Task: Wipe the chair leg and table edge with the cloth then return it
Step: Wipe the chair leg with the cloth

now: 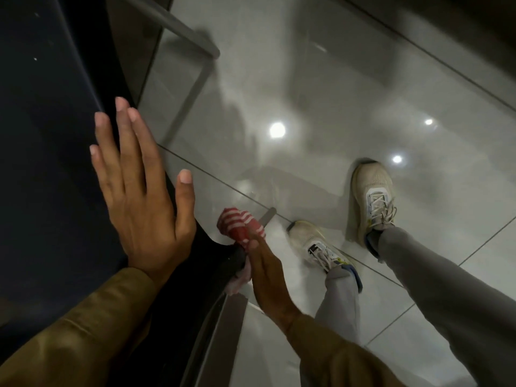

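Observation:
My left hand point(139, 191) lies flat, fingers spread, on the dark blue chair seat point(50, 135) at the left. Below the seat's corner my right hand point(265, 272) grips a red and white striped cloth point(240, 224), which is wrapped around a grey metal chair leg point(266, 216) slanting down to the floor. The cloth bunches out above my fingers, and a pale end of it point(237, 283) hangs under my palm. Most of the leg is hidden by the cloth and my hand.
Another grey chair leg point(178, 26) slants across the top, over glossy grey floor tiles point(335, 93). My two feet in pale sneakers point(371, 196) stand on the tiles right of the cloth. A metal frame bar point(215, 331) runs down beside my right forearm.

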The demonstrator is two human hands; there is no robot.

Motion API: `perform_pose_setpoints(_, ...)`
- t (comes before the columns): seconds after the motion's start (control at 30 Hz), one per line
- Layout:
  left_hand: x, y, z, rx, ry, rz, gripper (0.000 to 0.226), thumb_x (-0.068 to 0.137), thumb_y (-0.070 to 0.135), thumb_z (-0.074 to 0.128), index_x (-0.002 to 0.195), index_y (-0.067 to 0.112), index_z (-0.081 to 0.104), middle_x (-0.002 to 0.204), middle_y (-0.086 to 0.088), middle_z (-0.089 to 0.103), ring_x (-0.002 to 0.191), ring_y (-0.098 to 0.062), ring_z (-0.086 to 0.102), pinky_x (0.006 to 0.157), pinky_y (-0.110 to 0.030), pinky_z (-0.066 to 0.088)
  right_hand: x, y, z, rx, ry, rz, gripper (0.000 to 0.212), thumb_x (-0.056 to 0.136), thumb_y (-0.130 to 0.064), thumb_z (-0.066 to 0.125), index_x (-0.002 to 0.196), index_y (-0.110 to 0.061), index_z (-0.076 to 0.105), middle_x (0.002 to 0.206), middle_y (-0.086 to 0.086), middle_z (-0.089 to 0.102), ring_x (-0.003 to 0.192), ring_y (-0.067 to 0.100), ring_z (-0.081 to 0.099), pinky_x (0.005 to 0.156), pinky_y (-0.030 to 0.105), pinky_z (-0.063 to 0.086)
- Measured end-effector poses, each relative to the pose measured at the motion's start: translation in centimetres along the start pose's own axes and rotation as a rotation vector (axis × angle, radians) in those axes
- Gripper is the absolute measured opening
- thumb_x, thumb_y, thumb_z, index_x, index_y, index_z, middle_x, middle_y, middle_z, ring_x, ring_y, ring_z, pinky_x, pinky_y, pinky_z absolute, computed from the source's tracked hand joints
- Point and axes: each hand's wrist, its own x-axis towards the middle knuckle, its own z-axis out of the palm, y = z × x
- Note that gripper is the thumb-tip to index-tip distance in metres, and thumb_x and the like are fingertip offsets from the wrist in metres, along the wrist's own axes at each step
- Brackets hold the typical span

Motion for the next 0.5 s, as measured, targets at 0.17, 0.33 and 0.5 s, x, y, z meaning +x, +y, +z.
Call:
perform_pose_setpoints(0.17, -0.1, -0.4, 0.3, 0.006, 0.011, 0.013, 0.072, 0.115, 0.044, 0.021, 0.17, -0.003, 0.016, 0.18, -0.025, 0.018, 0.168, -0.046, 0.01, 0.14, -0.045, -0.002, 8.0, 3.4, -3.9, 0.057, -0.027, 0.08, 0.037, 0.117, -0.032, 0.036, 0.147, -0.02, 0.055, 0.142, 0.004, 0.068, 0.107, -0.006, 0.073, 0.083, -0.001, 0.053)
perform_pose_setpoints(0.33, -0.1, -0.7, 0.6, 0.012, 0.019, 0.021, 0.071, 0.115, 0.044, 0.021, 0.172, 0.002, 0.015, 0.181, -0.021, 0.018, 0.171, -0.037, 0.005, 0.141, -0.046, 0.0, 8.6, 1.8, -3.4, -0.006, 0.028, 0.199, 0.05, 0.114, -0.044, 0.038, 0.155, -0.02, 0.051, 0.151, 0.01, 0.062, 0.128, 0.016, 0.066, 0.108, 0.02, 0.052)
perform_pose_setpoints(0.5, 0.1, -0.6, 0.2, 0.078, -0.021, 0.006, 0.069, 0.114, 0.043, 0.023, 0.173, 0.006, 0.019, 0.182, -0.019, 0.018, 0.171, -0.021, -0.008, 0.141, -0.05, 0.004, 0.4, -2.1, -1.4, -0.033, 0.023, 0.073, 0.029, 0.114, -0.029, 0.048, 0.119, -0.046, 0.071, 0.111, -0.042, 0.076, 0.11, -0.026, 0.066, 0.089, -0.006, 0.046)
